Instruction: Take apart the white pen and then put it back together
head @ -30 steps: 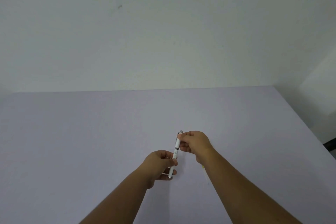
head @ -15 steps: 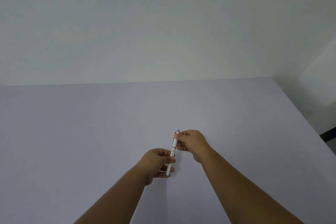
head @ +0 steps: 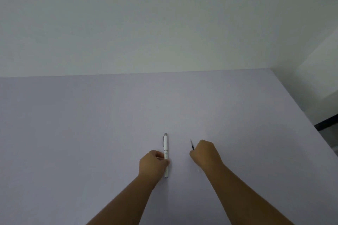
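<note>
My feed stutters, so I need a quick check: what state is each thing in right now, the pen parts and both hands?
white pen body: upright, gripped low down, clip at top.
thin dark refill: apart from the body, far end poking up out of the fist.
left hand: closed on the white pen body.
right hand: closed on the thin dark refill.
table: bare lilac surface under both hands.

Soft, dim, even light; faint shadows beneath the forearms, slight overall blur, wide-angle bending at edges.
</note>
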